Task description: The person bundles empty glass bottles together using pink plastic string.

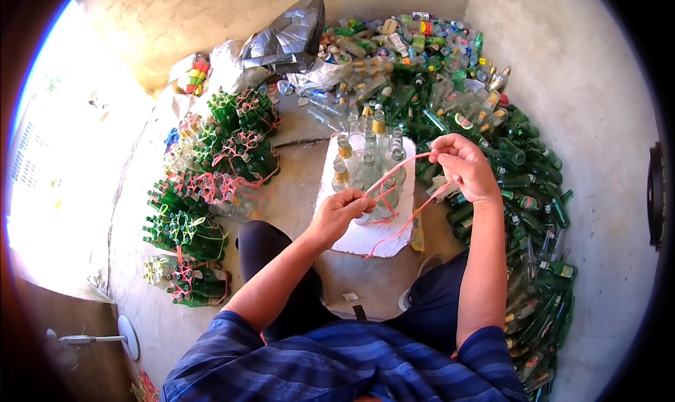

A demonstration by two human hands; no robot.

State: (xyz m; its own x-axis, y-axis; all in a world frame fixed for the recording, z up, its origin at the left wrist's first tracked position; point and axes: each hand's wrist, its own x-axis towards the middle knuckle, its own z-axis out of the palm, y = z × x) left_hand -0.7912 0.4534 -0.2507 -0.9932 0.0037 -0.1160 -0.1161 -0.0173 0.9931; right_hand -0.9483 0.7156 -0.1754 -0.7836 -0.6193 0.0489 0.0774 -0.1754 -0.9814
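Between my two hands runs a pink plastic string point(396, 169), stretched on a slant above a group of clear glass bottles point(370, 166). My left hand point(341, 212) pinches it between thumb and fingers at the near side of the bottles. Higher and to the right, my right hand point(465, 166) grips another part, and a loose tail hangs below it to the board. Several bottles stand upright together on a white board point(343, 242), some with gold foil on their necks. More pink string loops around the nearest bottles; its full path is hidden.
Bundles of green bottles point(184, 233) tied with pink and yellow string stand at the left. Loose green glass bottles point(527, 186) pile along the right wall, with plastic bottles point(416, 38) behind. A black bag point(287, 35) lies at the back; a pedestal fan point(126, 337) stands lower left.
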